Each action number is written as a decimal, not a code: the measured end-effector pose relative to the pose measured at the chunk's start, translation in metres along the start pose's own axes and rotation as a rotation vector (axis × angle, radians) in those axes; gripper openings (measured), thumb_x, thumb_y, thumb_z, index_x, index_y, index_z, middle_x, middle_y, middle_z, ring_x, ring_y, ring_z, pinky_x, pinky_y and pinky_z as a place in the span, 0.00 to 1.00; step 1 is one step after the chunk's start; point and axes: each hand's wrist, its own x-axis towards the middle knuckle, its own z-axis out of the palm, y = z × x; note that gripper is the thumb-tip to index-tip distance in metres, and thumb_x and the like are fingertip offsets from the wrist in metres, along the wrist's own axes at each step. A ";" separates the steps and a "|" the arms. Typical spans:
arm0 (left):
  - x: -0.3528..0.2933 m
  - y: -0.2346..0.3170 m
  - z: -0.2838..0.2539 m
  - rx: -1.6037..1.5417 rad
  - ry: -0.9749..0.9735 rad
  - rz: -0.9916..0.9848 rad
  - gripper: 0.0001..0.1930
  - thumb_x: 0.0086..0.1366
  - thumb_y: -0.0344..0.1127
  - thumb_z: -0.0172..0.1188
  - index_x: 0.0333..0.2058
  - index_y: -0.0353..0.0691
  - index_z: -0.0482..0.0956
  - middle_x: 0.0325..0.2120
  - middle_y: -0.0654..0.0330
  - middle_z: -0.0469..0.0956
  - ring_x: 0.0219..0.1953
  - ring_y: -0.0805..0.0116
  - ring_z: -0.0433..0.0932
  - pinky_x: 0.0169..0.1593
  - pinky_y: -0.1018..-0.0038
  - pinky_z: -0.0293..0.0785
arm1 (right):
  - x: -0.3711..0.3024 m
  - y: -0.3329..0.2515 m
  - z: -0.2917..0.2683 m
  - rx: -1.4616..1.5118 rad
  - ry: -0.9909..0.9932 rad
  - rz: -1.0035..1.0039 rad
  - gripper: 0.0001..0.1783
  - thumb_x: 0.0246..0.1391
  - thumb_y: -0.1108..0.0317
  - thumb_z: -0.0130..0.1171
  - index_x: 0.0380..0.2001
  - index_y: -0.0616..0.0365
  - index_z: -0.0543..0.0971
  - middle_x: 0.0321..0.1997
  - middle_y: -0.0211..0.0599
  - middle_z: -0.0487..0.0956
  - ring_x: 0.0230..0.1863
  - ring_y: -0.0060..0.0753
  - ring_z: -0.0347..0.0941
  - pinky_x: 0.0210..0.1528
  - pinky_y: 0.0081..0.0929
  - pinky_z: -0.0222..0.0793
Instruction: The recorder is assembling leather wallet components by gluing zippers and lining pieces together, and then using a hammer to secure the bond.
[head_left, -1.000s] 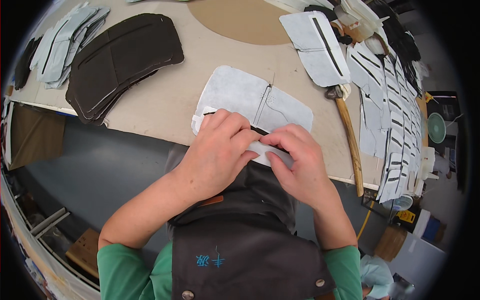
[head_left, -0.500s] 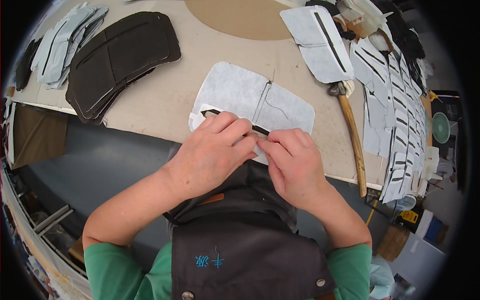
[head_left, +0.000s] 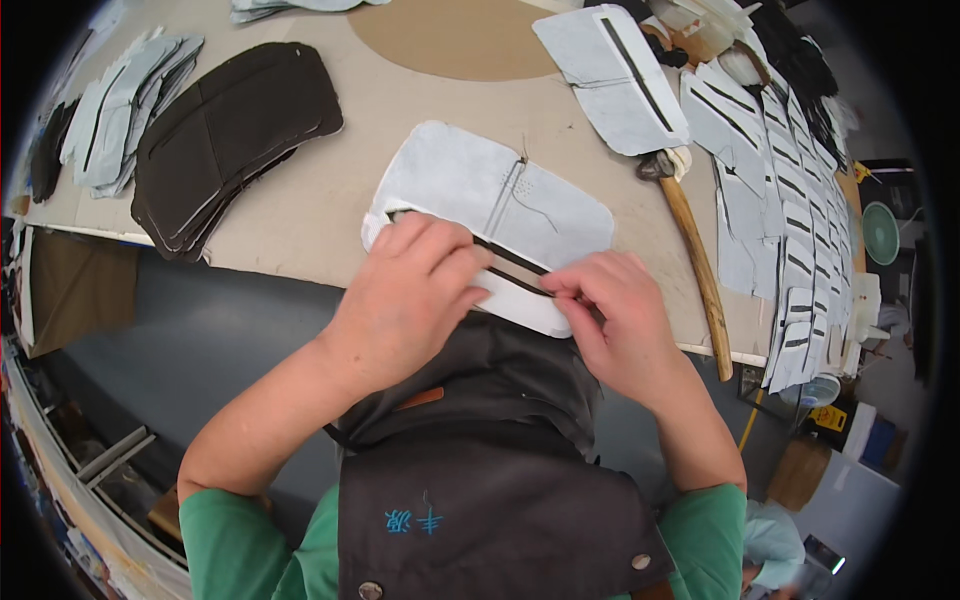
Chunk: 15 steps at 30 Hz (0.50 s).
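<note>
A pale fabric panel [head_left: 450, 170] with rounded corners lies at the table's near edge, its lower part overhanging toward my lap. Across it runs a long slot with dark edges [head_left: 515, 269], and a stitched seam with loose thread ends crosses its upper half. My left hand [head_left: 400, 305] is closed over the slot's left end, fingers bent onto the fabric, hiding that end. Thumb and forefinger of my right hand [head_left: 618, 312] pinch the dark edge at the slot's right end. Between the hands the middle of the slot shows.
A hammer with a wooden handle [head_left: 700, 265] lies to the right, below another slotted pale panel [head_left: 615, 80]. Beyond it several pale pieces [head_left: 795, 240] overlap along the table's right side. Dark padded panels [head_left: 240, 140] are stacked at left, beside more pale pieces [head_left: 130, 110].
My hands have moved apart, the right one sliding rightward along the slot. More of the slot's dark edges shows between them. The whole view has shifted slightly.
</note>
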 end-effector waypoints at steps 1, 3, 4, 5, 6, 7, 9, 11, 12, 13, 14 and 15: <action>0.004 0.001 -0.004 0.060 0.034 -0.038 0.18 0.56 0.27 0.72 0.47 0.39 0.83 0.45 0.57 0.77 0.47 0.54 0.75 0.51 0.61 0.73 | 0.004 0.001 0.005 0.037 0.032 0.007 0.09 0.54 0.79 0.64 0.39 0.56 0.83 0.38 0.36 0.81 0.42 0.46 0.76 0.46 0.41 0.66; 0.011 0.000 -0.010 0.129 0.081 -0.066 0.17 0.56 0.26 0.72 0.46 0.39 0.83 0.44 0.57 0.77 0.47 0.54 0.75 0.51 0.61 0.73 | 0.018 -0.003 0.015 0.033 0.076 -0.024 0.09 0.54 0.79 0.64 0.38 0.56 0.83 0.38 0.37 0.81 0.41 0.46 0.76 0.46 0.40 0.66; 0.014 -0.003 -0.009 0.057 0.058 -0.036 0.16 0.57 0.25 0.71 0.45 0.39 0.84 0.43 0.57 0.78 0.47 0.54 0.75 0.51 0.60 0.72 | 0.023 -0.004 0.019 0.034 0.107 -0.052 0.09 0.55 0.80 0.63 0.38 0.56 0.83 0.37 0.38 0.81 0.41 0.47 0.76 0.46 0.40 0.66; 0.015 -0.005 -0.008 -0.013 0.032 -0.015 0.15 0.57 0.24 0.70 0.45 0.39 0.84 0.43 0.58 0.78 0.47 0.54 0.76 0.52 0.60 0.72 | 0.024 -0.004 0.022 0.037 0.112 -0.056 0.09 0.55 0.80 0.63 0.38 0.56 0.83 0.37 0.38 0.81 0.41 0.47 0.76 0.46 0.40 0.66; 0.015 -0.005 -0.004 -0.006 0.031 -0.014 0.15 0.57 0.24 0.70 0.45 0.39 0.84 0.43 0.58 0.78 0.47 0.54 0.76 0.52 0.60 0.72 | 0.025 -0.004 0.025 0.008 0.123 -0.075 0.10 0.53 0.80 0.63 0.39 0.57 0.83 0.38 0.37 0.80 0.41 0.46 0.76 0.47 0.40 0.66; 0.015 -0.003 0.002 -0.001 0.049 -0.020 0.14 0.58 0.24 0.70 0.44 0.40 0.85 0.41 0.60 0.79 0.46 0.56 0.76 0.52 0.61 0.71 | 0.025 -0.004 0.027 -0.022 0.134 -0.092 0.11 0.52 0.81 0.63 0.39 0.57 0.83 0.38 0.37 0.80 0.41 0.46 0.76 0.47 0.40 0.66; 0.012 -0.001 0.006 0.000 0.058 -0.029 0.13 0.58 0.25 0.69 0.43 0.42 0.86 0.40 0.62 0.80 0.45 0.57 0.76 0.52 0.62 0.70 | 0.021 -0.004 0.028 -0.047 0.136 -0.113 0.13 0.50 0.81 0.63 0.40 0.58 0.84 0.39 0.37 0.80 0.41 0.45 0.75 0.47 0.40 0.66; 0.009 0.001 0.005 0.136 0.062 -0.030 0.11 0.59 0.27 0.69 0.42 0.45 0.87 0.39 0.65 0.81 0.44 0.60 0.76 0.52 0.64 0.68 | 0.017 -0.005 0.029 -0.072 0.137 -0.133 0.14 0.49 0.81 0.63 0.41 0.59 0.84 0.40 0.36 0.79 0.42 0.44 0.75 0.48 0.40 0.66; 0.008 0.001 0.006 0.135 0.057 -0.032 0.11 0.59 0.27 0.69 0.42 0.45 0.87 0.39 0.65 0.81 0.44 0.60 0.76 0.52 0.64 0.68 | 0.015 -0.006 0.030 -0.098 0.149 -0.145 0.16 0.48 0.81 0.62 0.41 0.59 0.84 0.41 0.36 0.79 0.43 0.43 0.74 0.49 0.40 0.66; 0.007 0.001 0.008 0.153 0.068 -0.032 0.11 0.60 0.28 0.69 0.41 0.46 0.87 0.38 0.67 0.81 0.44 0.61 0.76 0.53 0.64 0.66 | 0.014 -0.007 0.030 -0.125 0.161 -0.158 0.17 0.46 0.81 0.62 0.42 0.58 0.84 0.41 0.35 0.78 0.44 0.42 0.74 0.50 0.40 0.66; 0.006 0.000 0.009 0.173 0.078 -0.032 0.10 0.60 0.29 0.69 0.41 0.47 0.88 0.38 0.68 0.81 0.44 0.62 0.76 0.53 0.65 0.65 | 0.013 -0.008 0.028 -0.122 0.162 -0.155 0.17 0.46 0.81 0.62 0.42 0.58 0.84 0.41 0.35 0.78 0.44 0.42 0.74 0.50 0.40 0.66; 0.005 0.000 0.009 0.173 0.075 -0.033 0.10 0.60 0.29 0.69 0.41 0.47 0.88 0.38 0.68 0.81 0.44 0.62 0.76 0.53 0.65 0.65 | 0.012 -0.009 0.025 -0.141 0.146 -0.163 0.16 0.47 0.81 0.61 0.42 0.57 0.84 0.42 0.35 0.79 0.44 0.41 0.75 0.52 0.39 0.66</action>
